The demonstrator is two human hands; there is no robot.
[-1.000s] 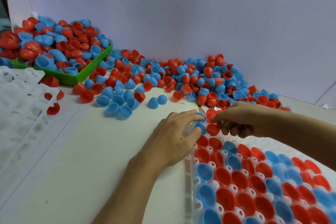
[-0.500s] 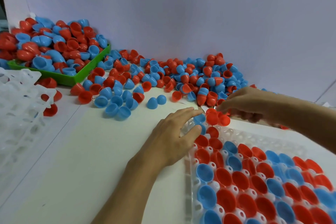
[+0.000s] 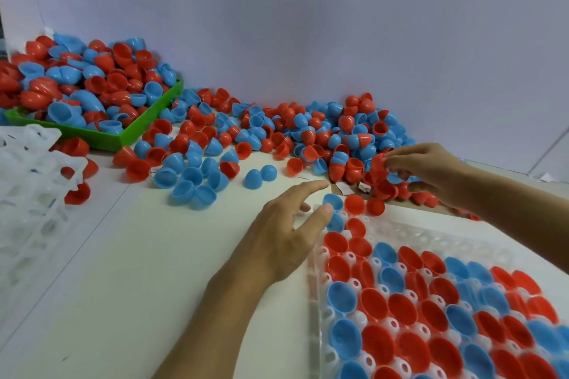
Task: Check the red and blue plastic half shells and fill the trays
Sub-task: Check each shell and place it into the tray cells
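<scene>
At the far left, a stack of empty white trays [image 3: 27, 194] sat on the pale table [image 3: 107, 286], with a few red shells lying against its right side. Behind it, a green bin [image 3: 104, 138] was heaped with red and blue half shells. From the bin's right side, a loose pile of shells [image 3: 277, 129] spread along the foot of the grey wall as far as the right hand; some lay dome up, others open side up. Two blue shells [image 3: 260, 176] lay dome up, a little apart from the pile and nearer the viewer.

In the middle, the left forearm reached up from the bottom edge. The left hand [image 3: 286, 234] lay palm down with its fingers straight and slightly spread. Its thumb [image 3: 320, 215] touched a blue shell at the near corner of the white tray [image 3: 446, 234], and its forefinger pointed toward the pile. It gripped nothing.

To the right, the tray held many red and blue shells, open side up, filling most sockets; those along its far edge were vacant. Above it, the right arm came in from the right edge. The right hand [image 3: 431, 172] hovered over the pile's edge, its fingers curled, pinching a red shell [image 3: 378, 163] between thumb and fingertips
</scene>
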